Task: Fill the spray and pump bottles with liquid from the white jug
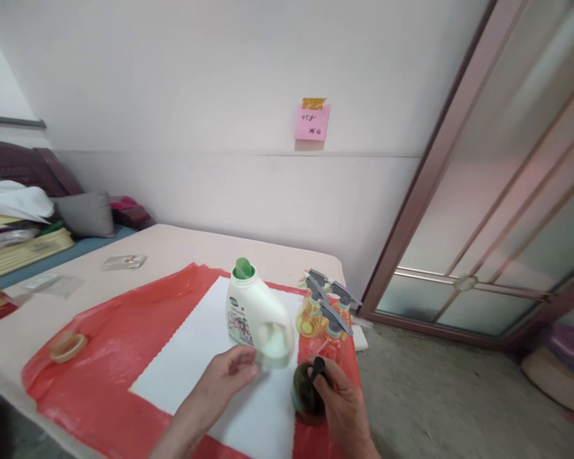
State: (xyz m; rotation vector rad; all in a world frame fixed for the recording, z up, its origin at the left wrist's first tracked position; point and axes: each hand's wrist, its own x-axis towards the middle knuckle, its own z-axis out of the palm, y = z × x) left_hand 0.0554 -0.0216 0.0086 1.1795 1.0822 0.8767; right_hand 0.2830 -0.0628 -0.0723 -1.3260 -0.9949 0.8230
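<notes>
Gripping a dark round container (304, 390) with the right hand (343, 398), fingers closed about it by its black top (318, 365). Placed at the right edge of a white sheet (191, 338), too blurred to tell whether lifted or resting. Holding the left hand (232, 371) just beside the base of a white jug (253, 306), with fingers loosely curled and a little spread. Seen upright on the white sheet, with a green cap (243, 268) in the jug's mouth and its handle toward the right. Flanked on the right by several spray bottles (308, 325) with grey triggers, grouped on a red cover (115, 331). Shared at the cover's left end with a roll of tape (75, 354). Spread over a pale table (182, 243), below a pink note (312, 124) taped to the wall (210, 95).
</notes>
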